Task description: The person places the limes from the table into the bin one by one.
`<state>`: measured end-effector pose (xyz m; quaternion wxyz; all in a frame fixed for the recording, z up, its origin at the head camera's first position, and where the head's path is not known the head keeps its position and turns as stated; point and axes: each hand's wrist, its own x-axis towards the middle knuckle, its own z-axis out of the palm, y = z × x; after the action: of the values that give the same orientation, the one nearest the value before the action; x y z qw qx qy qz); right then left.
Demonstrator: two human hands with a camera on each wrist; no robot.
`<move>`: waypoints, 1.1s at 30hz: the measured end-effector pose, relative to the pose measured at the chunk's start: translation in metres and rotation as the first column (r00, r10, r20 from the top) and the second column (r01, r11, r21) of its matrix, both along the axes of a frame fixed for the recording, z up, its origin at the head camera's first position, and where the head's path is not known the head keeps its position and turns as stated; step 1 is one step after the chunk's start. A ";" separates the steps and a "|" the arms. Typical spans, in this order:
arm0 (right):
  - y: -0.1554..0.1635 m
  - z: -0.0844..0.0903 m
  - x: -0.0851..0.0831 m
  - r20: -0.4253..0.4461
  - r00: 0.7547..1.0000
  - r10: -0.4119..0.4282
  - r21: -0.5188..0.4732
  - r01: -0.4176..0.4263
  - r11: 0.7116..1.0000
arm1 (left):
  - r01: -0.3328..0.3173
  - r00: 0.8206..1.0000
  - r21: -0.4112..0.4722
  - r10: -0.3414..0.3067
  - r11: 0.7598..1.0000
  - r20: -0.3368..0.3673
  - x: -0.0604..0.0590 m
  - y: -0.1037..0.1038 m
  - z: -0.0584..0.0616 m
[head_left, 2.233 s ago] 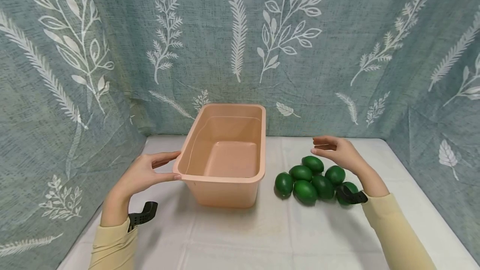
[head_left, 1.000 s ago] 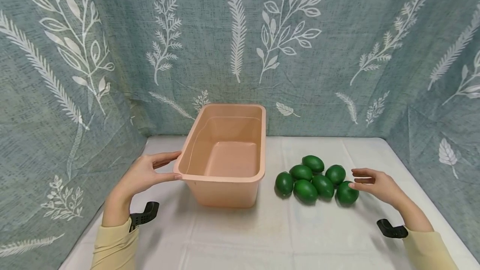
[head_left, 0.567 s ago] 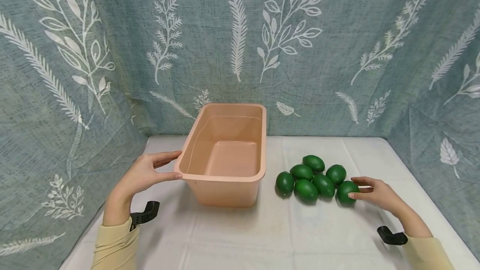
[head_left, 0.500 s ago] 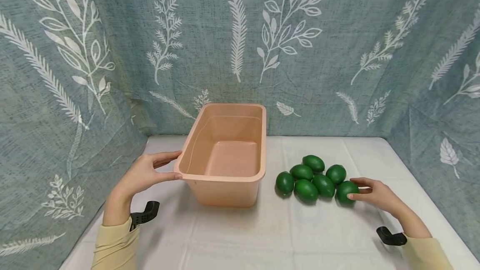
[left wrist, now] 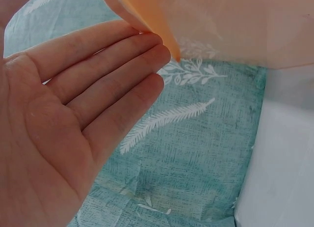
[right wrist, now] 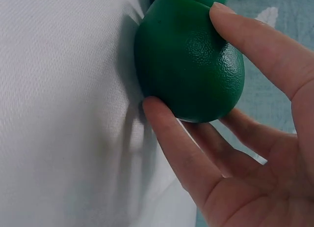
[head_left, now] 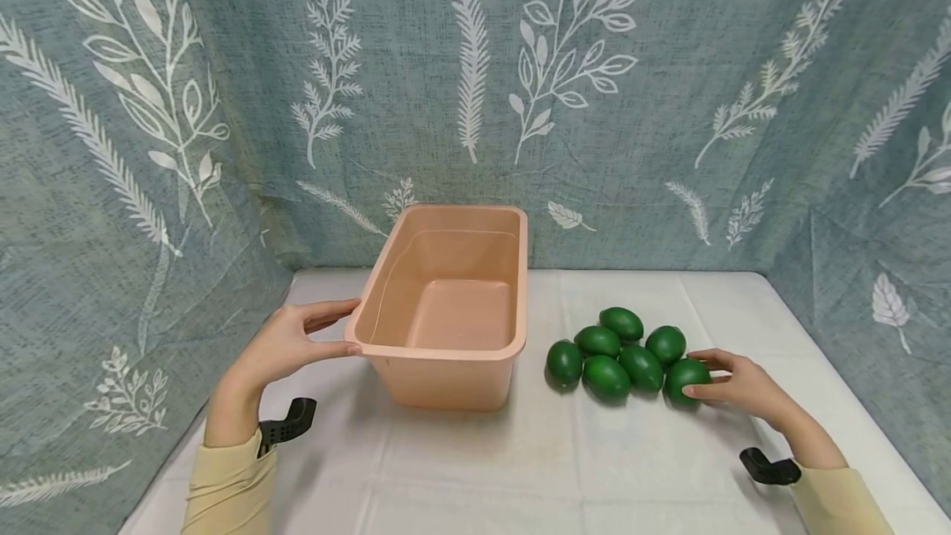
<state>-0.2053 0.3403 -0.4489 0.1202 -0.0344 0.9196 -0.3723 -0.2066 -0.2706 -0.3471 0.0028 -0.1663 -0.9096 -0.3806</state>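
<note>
At the right end of a cluster of green limes, my right hand (head_left: 743, 389) holds the nearest lime (head_left: 681, 375). The right wrist view has the thumb on one side of this lime (right wrist: 189, 62) and fingertips on the other, one of them down at the white cloth. My left hand (head_left: 278, 345) touches the near left corner of a peach plastic bin (head_left: 438, 356), with fingers and thumb apart at the rim. Seen from the left wrist, its fingers (left wrist: 125, 70) are nearly straight, tips against the bin wall. No limes show inside the bin.
Several other limes (head_left: 606, 378) lie close together between the bin and my right hand. A white cloth (head_left: 475, 469) covers the table. Blue-green curtains (head_left: 669, 89) with white leaf prints enclose the back and both sides.
My right hand has come from above the limes, out to the right, then down and left onto the rightmost lime, its thumb and fingers now around it. The left hand stays at the bin.
</note>
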 end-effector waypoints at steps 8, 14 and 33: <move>0.004 0.002 0.002 -0.007 1.000 -0.021 0.002 0.021 1.000 | 0.006 1.000 0.001 -0.006 1.000 0.009 0.000 0.001 0.000; 0.009 0.012 0.001 -0.027 1.000 -0.012 0.009 0.012 1.000 | 0.007 1.000 0.009 -0.007 1.000 0.017 -0.001 0.000 0.000; 0.011 0.041 -0.012 -0.079 0.997 -0.014 0.038 0.017 0.999 | 0.006 1.000 0.000 -0.006 1.000 0.012 -0.001 0.000 0.000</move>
<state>-0.2173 0.3509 -0.4079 0.0817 -0.0393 0.9309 -0.3540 -0.2079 -0.2709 -0.3472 -0.0040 -0.1669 -0.9091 -0.3816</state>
